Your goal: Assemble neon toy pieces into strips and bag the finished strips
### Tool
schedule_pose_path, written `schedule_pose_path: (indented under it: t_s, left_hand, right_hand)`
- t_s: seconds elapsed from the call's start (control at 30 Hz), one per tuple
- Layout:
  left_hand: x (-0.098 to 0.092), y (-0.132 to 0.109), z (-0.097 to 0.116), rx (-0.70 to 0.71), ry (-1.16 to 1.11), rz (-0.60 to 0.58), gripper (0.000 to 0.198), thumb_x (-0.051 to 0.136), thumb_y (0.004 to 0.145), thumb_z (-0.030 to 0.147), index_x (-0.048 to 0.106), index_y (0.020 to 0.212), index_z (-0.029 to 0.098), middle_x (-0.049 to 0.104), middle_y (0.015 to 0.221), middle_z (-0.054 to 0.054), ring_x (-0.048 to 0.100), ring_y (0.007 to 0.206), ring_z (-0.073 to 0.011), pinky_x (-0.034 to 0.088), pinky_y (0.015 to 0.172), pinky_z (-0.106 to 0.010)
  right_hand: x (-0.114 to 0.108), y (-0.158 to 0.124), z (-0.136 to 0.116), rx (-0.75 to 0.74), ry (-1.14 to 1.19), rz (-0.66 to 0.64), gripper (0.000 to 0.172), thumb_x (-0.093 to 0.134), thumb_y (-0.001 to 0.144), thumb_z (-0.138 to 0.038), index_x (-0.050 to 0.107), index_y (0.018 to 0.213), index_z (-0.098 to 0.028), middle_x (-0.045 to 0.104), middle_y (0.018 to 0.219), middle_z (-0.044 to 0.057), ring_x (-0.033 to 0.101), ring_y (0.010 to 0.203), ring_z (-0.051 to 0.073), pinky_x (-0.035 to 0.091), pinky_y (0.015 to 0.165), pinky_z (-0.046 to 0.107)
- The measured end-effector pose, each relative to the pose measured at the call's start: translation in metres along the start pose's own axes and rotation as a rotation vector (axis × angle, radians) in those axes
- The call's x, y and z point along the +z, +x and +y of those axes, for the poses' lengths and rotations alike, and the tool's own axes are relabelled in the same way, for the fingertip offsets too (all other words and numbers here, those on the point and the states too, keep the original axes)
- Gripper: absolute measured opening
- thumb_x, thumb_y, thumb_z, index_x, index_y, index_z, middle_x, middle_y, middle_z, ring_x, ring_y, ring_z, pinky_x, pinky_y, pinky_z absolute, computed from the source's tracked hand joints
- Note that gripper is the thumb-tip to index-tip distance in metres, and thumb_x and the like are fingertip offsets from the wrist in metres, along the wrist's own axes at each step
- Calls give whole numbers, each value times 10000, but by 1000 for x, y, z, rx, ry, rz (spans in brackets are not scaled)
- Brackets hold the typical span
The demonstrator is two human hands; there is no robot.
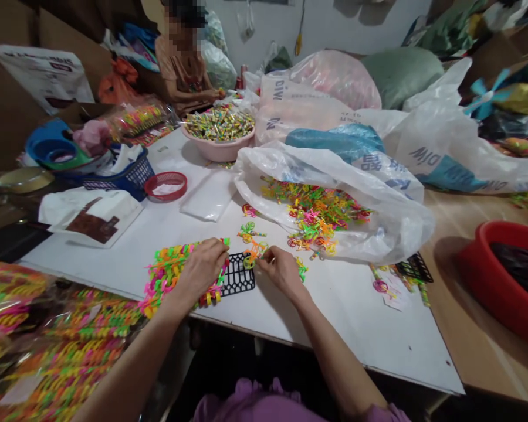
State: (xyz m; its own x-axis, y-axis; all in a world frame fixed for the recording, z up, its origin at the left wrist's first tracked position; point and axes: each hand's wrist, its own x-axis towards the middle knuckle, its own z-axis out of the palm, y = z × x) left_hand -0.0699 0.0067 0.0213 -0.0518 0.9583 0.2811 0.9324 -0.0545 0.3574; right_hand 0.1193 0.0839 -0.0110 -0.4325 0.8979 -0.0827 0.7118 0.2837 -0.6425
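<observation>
My right hand (284, 271) pinches a small orange and yellow-green plastic toy bicycle (255, 251) just above the right end of a black plastic grid rack (242, 284). On the rack's left part stand packed rows of bright toy bicycles (165, 272). My left hand (205, 264) lies over the last of these rows, fingers curled together at its edge; what they grip is hidden. Loose toy bicycles (247, 230) lie behind the rack. Many more spill from the mouth of a large white plastic bag (391, 225).
Across the table a person (187, 76) sits by a pink basin (220, 151) heaped with small pieces. A blue basket (132, 176), a red basket (180, 190) and clear bags (209, 196) stand left. A red tub (484, 281) is at right. Packed toys (70, 357) lie below left.
</observation>
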Motion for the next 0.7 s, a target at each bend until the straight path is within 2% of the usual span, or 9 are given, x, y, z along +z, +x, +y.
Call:
schedule_pose_path:
  t_s: [0.07,0.13,0.27,0.37,0.43,0.53,0.6,0.7]
  left_hand:
    - [-5,4,11,-54,-66,47,252,503,827,348,605,967,167,606,995,-80,562,945,-208,428,856,-349]
    - [-11,10,27,-152,-213,30,376,588,758,410,590,1041,163,611,1034,-78,566,962,-213,434,853,-345]
    - [-19,23,53,-322,-586,-186,267,585,738,412,631,805,157,655,767,-20,603,739,-166,458,682,-273]
    - [-21,26,64,-355,-706,-210,258,576,738,404,606,694,151,626,650,4,573,635,-135,429,601,-243]
    - [-20,27,69,-329,-690,-211,264,572,736,394,595,649,147,606,623,7,553,613,-125,414,587,-241]
    - [-25,27,72,-231,-584,-236,266,549,751,356,596,599,143,601,642,-7,553,648,-129,415,623,-253]
    - [-35,26,68,-176,-527,-201,233,574,746,370,645,723,150,639,782,-22,578,755,-146,434,694,-268]
    - [-54,10,55,-144,-383,13,366,614,739,417,614,1019,182,626,1010,-34,575,911,-169,442,808,-299]
  right_hand:
    - [-2,-10,-9,-25,103,-18,144,602,752,-336,605,770,-193,607,665,-21,530,595,113,332,541,207]
    - [-6,-20,-18,-105,121,1,126,629,732,-315,610,766,-195,603,674,-22,522,595,112,337,548,206]
    - [-22,-33,-32,-316,63,103,128,640,748,-315,608,790,-198,614,766,-4,526,633,108,356,595,211]
    - [-31,-38,-35,-284,84,107,163,651,742,-347,607,777,-194,603,734,-12,515,611,102,351,580,209]
    - [-34,-38,-35,-234,102,46,204,667,716,-377,608,749,-185,579,665,-22,492,577,102,332,557,211]
    - [-32,-35,-34,-244,169,-86,245,661,698,-407,597,713,-171,522,591,-39,439,531,93,293,514,210]
    - [-27,-34,-34,-235,267,-92,236,638,706,-400,583,706,-170,494,574,-47,420,522,91,283,497,207]
    - [-9,-37,-33,-137,480,21,238,623,711,-400,559,745,-174,514,607,-42,454,562,103,341,527,208]
